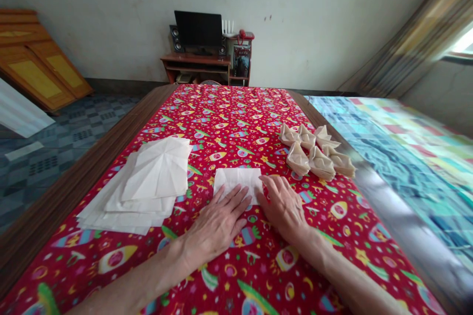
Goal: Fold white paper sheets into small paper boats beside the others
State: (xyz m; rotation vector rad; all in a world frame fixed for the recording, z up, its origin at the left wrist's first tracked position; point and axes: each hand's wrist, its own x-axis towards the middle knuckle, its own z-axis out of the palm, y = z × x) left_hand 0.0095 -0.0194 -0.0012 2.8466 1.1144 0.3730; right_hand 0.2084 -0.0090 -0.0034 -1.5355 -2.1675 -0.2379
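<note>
A white sheet of paper, folded into a wide rectangle, lies flat on the red patterned cloth in front of me. My left hand rests on its lower left part, palm down with the fingers stretched and apart, hiding some of it. At the paper's right edge, my right hand has bent fingers, with thumb and forefinger closed on the edge. Left of the hands is a loose stack of creased white paper sheets. Several folded paper shapes with pointed tips stand in two rows beyond my right hand.
The red cloth covers a long table with a dark wooden edge. A bed with checked bedding adjoins on the right. Beyond the table's far end is a desk with a monitor. A wooden cabinet stands left.
</note>
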